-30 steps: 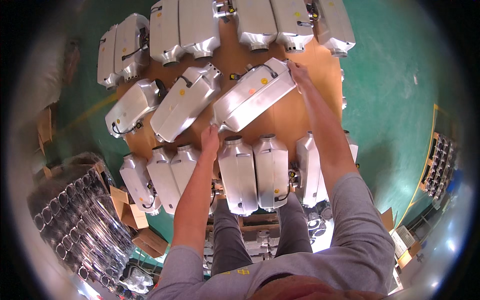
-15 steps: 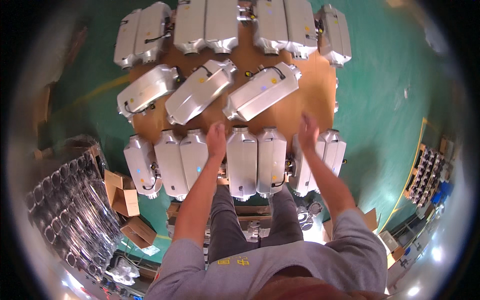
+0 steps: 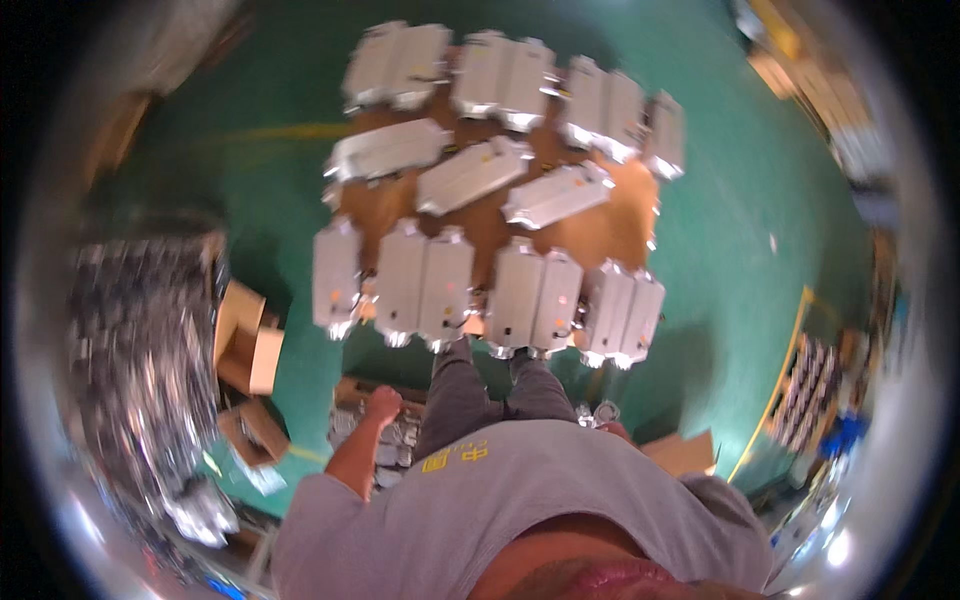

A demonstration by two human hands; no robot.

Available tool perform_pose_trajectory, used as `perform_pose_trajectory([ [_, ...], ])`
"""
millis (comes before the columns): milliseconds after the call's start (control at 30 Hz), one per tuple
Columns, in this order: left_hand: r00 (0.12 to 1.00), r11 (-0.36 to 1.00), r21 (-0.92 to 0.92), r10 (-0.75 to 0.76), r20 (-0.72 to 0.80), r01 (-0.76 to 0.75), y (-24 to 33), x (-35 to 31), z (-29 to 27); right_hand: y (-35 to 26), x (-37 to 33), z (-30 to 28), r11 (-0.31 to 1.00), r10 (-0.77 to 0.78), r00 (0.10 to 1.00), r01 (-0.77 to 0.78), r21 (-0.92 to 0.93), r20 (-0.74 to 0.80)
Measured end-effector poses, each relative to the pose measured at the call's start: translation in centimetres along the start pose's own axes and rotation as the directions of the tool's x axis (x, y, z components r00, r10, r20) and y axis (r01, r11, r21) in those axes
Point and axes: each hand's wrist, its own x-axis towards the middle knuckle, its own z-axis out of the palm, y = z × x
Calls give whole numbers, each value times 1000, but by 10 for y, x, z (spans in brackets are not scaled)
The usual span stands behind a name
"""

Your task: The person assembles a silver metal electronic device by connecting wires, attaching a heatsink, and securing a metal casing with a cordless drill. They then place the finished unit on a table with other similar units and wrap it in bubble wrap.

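My left hand [image 3: 382, 404] hangs low beside my left leg, above a carton of grey metal parts [image 3: 393, 440]. Its fingers look loosely curled, and nothing shows in them. Only a sliver of my right hand [image 3: 617, 430] appears past the edge of my grey shirt; its fingers are hidden. In front of me, silvery metal heater-like housings lie on a brown board [image 3: 630, 200]. The near row includes one housing [image 3: 337, 272] at the left end and a pair [image 3: 622, 312] at the right. Slanted housings [image 3: 472, 175] lie across the middle, with another row [image 3: 505, 78] behind.
Stacked, plastic-wrapped metal parts [image 3: 140, 340] stand at the left, beside open cardboard boxes [image 3: 250, 340]. Another carton [image 3: 680, 452] sits low on the right. A rack of small dark parts [image 3: 805, 393] and a blue item [image 3: 846, 436] stand farther right on the green floor.
Both hands have drawn back from over the near housings to low at my sides. The view has shifted, and the board with its housings looks smaller and farther off.
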Motion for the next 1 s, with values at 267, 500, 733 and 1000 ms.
perform_pose_trajectory([
  [267,716,509,-861,-593,-368,-21,-11,-107,4,-248,1,-85,693,-204,978,177,699,-45],
  [500,814,457,-886,-542,-209,77,7,-204,184,-286,36,-56,827,-387,907,263,497,165],
  [733,791,545,-744,-611,-37,386,24,-278,237,-242,161,-26,-411,-835,-16,683,-604,550],
  [1000,671,435,-863,-723,-163,258,-26,-260,316,-431,61,37,590,-567,736,677,-440,370],
])
